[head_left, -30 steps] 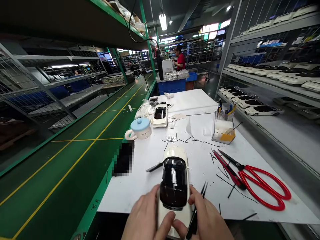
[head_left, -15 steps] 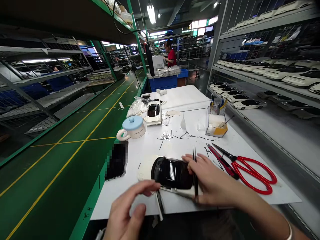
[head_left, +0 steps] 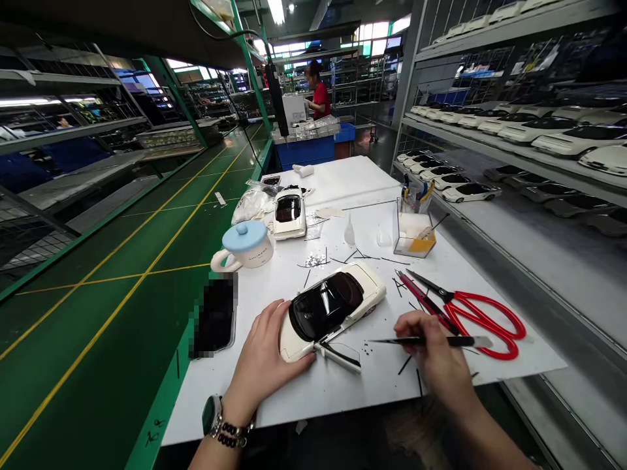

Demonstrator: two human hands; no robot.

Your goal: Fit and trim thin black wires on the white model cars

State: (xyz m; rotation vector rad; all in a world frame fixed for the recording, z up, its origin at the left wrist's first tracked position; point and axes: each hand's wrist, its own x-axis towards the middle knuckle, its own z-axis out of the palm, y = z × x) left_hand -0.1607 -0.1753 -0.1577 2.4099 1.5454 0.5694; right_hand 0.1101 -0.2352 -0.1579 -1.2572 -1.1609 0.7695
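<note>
A white model car [head_left: 327,307] with a black roof lies slantwise on the white tabletop. Its near side door [head_left: 340,357] is swung out. My left hand [head_left: 264,346] grips the car's left end, fingers over the far side and thumb on the near side. To the right of the car, my right hand [head_left: 435,346] pinches a pair of dark tweezers [head_left: 404,341], tips pointing left and apart from the car. Small dark bits lie on the table near those tips. Red-handled scissors [head_left: 482,326] and a red-and-black cutter [head_left: 431,303] rest beside the right hand.
A lidded mug [head_left: 252,248] and a phone [head_left: 214,316] are on the left. Behind stand a second white model car [head_left: 289,212] and a clear tool box [head_left: 414,228]. Black strips are scattered about. Shelves of model cars [head_left: 529,127] line the right; a person [head_left: 318,94] works farther back.
The car has turned so its right end points away from me. My left hand has taken hold of its left end. The right hand has left the car, moving right with the tweezers.
</note>
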